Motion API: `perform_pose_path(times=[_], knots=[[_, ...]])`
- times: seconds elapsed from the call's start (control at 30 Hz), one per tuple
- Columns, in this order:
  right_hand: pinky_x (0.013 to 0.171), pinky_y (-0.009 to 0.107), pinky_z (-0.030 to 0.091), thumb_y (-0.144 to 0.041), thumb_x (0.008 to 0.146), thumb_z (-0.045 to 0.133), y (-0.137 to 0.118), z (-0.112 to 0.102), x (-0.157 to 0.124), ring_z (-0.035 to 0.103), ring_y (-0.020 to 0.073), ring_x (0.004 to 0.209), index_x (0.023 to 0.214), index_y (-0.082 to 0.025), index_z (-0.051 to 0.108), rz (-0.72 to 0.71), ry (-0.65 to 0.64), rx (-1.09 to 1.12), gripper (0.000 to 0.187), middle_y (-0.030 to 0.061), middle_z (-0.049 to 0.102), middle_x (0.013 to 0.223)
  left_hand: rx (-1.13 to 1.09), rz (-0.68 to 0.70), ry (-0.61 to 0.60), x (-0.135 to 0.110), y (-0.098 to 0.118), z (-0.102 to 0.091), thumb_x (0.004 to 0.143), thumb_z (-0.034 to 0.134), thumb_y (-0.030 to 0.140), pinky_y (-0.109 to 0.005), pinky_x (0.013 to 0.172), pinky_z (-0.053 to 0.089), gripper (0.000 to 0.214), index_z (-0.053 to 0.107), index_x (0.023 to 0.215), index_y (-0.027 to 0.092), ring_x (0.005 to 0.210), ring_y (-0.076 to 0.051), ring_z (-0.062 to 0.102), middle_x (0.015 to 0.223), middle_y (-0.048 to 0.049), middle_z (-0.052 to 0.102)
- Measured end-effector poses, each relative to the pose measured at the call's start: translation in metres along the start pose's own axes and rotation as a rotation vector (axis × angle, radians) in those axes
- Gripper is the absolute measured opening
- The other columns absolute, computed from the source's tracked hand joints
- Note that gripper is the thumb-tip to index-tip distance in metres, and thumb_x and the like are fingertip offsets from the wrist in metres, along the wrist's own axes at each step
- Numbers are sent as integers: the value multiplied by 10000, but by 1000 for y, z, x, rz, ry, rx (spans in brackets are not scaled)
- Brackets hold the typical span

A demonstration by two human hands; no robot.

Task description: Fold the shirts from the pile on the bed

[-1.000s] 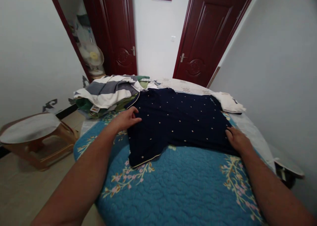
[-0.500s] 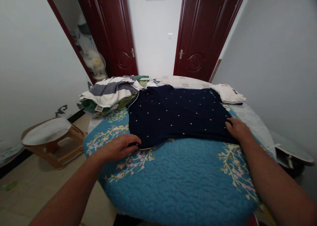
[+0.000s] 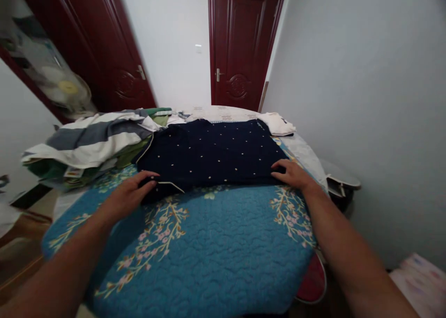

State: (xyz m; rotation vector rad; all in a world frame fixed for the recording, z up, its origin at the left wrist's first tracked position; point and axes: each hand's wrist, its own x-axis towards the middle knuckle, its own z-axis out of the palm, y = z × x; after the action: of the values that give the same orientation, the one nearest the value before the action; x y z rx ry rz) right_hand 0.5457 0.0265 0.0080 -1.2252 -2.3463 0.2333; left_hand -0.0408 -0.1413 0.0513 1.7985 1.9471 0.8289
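A navy shirt (image 3: 216,151) with small pale dots and cream piping lies spread across the blue quilted cover (image 3: 223,243) on the table. My left hand (image 3: 134,190) is closed on the shirt's near left part, thumb and fingers pinching the fabric, and a piped edge is lifted and folded over beside it. At the near right end, my right hand (image 3: 291,173) pinches the shirt's lower corner between thumb and fingers. The fabric between the two hands lies mostly flat, with its near edge running from one to the other.
A heap of clothes (image 3: 94,141), with a grey-and-white striped one on top, lies at the left. A folded white garment (image 3: 277,124) rests at the far right of the table. Two dark red doors (image 3: 244,44) stand behind, and a red stool seat (image 3: 312,281) shows below right.
The view has turned to the right. My left hand has raised the shirt's near left part, turning its piped edge over. My right hand still pinches the right corner.
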Motion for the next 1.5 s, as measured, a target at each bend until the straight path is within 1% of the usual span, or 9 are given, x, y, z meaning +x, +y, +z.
perform_pose_path(times=[0.13,0.27,0.4,0.57,0.83,0.9,1.07,1.37,1.5], knots=[[1013,452,544,-439,883,773,-30,8,-5,672,298,1114,1181,-247,738,-104,-47,-41,357,95,738,1163,-36,-203,228,57,-8,13,815,636,582,-337,741,547,543,765,1217,242,919,-279,716,1010,-48,789],[1021,434,530,-272,924,661,-27,16,-2,671,292,1078,1149,-201,752,-94,-19,-191,253,120,744,1127,-60,-284,288,83,-10,31,790,658,597,-343,756,544,604,771,1222,190,918,-271,713,1044,-80,780],[1031,429,523,-183,889,579,-3,15,0,680,298,1071,1140,-179,769,57,48,-312,315,137,760,1107,-54,-208,235,73,-17,35,783,703,626,-388,849,573,683,739,1324,210,989,-298,721,1085,-77,772],[1001,425,543,-219,825,582,31,4,-12,699,303,1057,1081,-228,786,316,202,-306,327,100,791,1078,-255,-170,133,63,-36,24,695,838,487,-432,970,583,822,643,1466,279,1279,-377,672,1294,-115,754],[893,425,566,-421,814,585,42,-3,-20,717,315,936,1157,-239,796,577,374,5,441,81,797,983,-187,-263,236,58,-24,27,854,594,606,-358,793,544,425,744,952,220,882,-265,688,879,-36,761],[904,436,566,-479,824,593,40,-4,-19,718,328,959,1115,-242,803,605,368,50,431,82,796,993,-150,-236,275,56,-21,28,885,541,603,-355,802,531,429,723,935,217,900,-262,675,879,-38,745],[875,461,565,-515,799,614,36,-7,-20,721,340,940,1111,-244,797,635,399,103,452,101,796,994,-16,-96,117,50,-14,29,852,648,625,-387,882,527,452,706,1004,204,946,-279,679,963,-68,750],[747,561,551,-536,798,616,60,-7,-23,733,427,895,984,-364,752,618,361,91,288,118,784,919,-5,64,188,31,5,29,1009,457,515,-405,944,505,320,617,1038,240,986,-270,667,1022,-77,708],[743,502,564,-499,790,611,54,-19,-34,735,376,845,968,-340,749,543,230,112,276,93,791,880,24,52,193,10,5,21,1019,436,531,-368,905,504,299,559,1016,259,942,-246,653,982,-39,679]])
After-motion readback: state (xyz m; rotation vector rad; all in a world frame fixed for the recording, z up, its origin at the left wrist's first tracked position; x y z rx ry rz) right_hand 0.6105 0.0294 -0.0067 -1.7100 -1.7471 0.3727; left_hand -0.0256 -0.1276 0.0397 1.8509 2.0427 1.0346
